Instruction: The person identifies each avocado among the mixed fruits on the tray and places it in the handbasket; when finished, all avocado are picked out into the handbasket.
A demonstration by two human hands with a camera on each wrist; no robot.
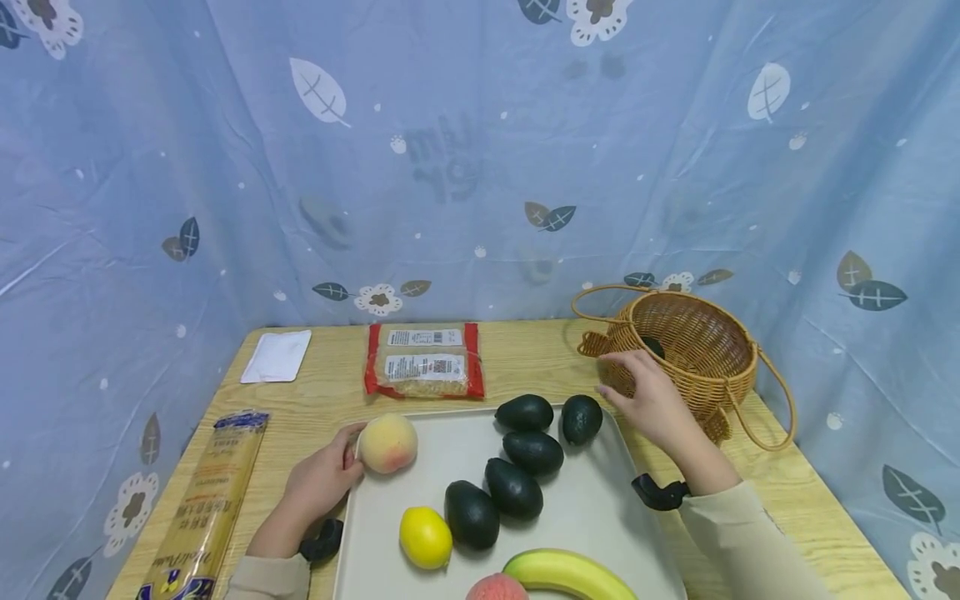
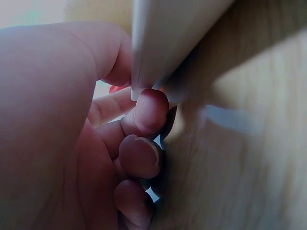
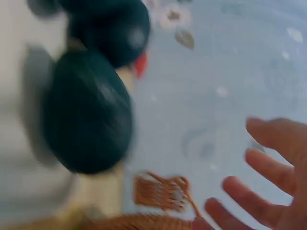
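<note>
My left hand (image 1: 321, 481) grips the rim of the white tray (image 1: 442, 433) at its far left corner. In the left wrist view, thumb and curled fingers (image 2: 139, 155) close around the tray wall (image 2: 168, 38). A peach (image 1: 387, 443) sits in that corner, beside the hand. On the tray lie several dark avocados (image 1: 533, 452), a lemon (image 1: 425, 537), a banana (image 1: 570, 572) and a pinkish-red fruit (image 1: 498, 587), cut by the frame edge. My right hand (image 1: 651, 402), fingers spread and holding nothing, hovers by the wicker basket (image 1: 738, 379). Inside the basket a dark avocado (image 1: 654, 347) shows partly.
Behind the tray lies a red-edged clear food packet (image 1: 425, 367). To the left are a white pouch (image 1: 276, 357) and a long pasta bag (image 1: 206, 508). The basket's looped handles (image 1: 783, 417) stick out sideways. A blue curtain (image 1: 480, 167) hangs behind the wooden table.
</note>
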